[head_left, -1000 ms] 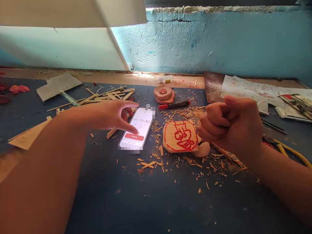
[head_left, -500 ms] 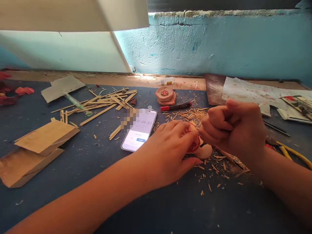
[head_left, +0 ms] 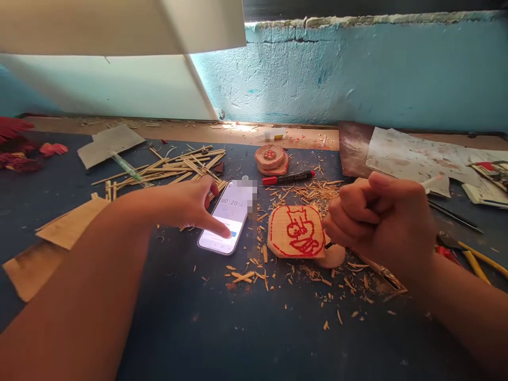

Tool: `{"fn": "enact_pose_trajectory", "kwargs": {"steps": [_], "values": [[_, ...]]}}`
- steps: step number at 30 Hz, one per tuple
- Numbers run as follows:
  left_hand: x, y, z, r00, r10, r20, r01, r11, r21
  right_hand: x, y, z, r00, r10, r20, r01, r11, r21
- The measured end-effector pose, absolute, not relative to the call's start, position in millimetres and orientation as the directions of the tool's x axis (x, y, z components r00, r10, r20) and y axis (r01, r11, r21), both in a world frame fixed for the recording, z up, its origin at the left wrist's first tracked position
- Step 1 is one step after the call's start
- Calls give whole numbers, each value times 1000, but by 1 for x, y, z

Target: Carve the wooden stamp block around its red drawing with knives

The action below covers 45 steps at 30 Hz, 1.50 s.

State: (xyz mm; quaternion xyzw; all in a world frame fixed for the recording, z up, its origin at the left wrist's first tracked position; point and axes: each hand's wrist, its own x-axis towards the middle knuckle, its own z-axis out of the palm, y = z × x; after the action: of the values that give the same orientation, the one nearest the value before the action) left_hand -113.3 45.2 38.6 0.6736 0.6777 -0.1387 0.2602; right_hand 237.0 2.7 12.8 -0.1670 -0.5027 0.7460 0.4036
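Swung back from the wooden block [head_left: 297,232], your left hand [head_left: 188,203] now reaches over the phone [head_left: 230,211], thumb on the lit screen, fingers spread wide from it. It lies flat on the worktop [head_left: 238,328], left of the block, its long axis slanting so that the top end points away and slightly to your right. Your right hand [head_left: 375,217] stays curled in a tight fist around what looks like a slim tool [head_left: 329,245], mostly hidden, its dark tip pointing down and left near the block's right edge. The block rests with its red drawing face up among wood shavings [head_left: 315,191]; beyond it lies a marker [head_left: 292,177], red end to the left.
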Motion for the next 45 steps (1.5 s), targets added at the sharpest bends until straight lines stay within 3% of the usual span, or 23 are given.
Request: {"fn": "enact_pose_trajectory", "kwargs": {"steps": [10, 17, 27, 36, 45], "values": [[-127, 52, 39, 120, 797, -592, 963, 52, 266, 231, 0, 15, -585, 794, 165, -461, -159, -873], [-112, 49, 41, 37, 785, -618, 955, 155, 254, 233, -1, 15, -590, 797, 131, -435, -177, -883], [-112, 55, 36, 81, 732, -677, 879, 267, 394, 233, -4, 19, -608, 783, 131, -396, -157, -905], [-121, 68, 26, 133, 716, -685, 868, 250, 430, 235, -1, 18, -628, 770, 107, -383, -187, -905], [-124, 63, 11, 118, 784, -609, 838, 250, 485, 238, -4, 19, -640, 764, 80, -357, -203, -912]]}}
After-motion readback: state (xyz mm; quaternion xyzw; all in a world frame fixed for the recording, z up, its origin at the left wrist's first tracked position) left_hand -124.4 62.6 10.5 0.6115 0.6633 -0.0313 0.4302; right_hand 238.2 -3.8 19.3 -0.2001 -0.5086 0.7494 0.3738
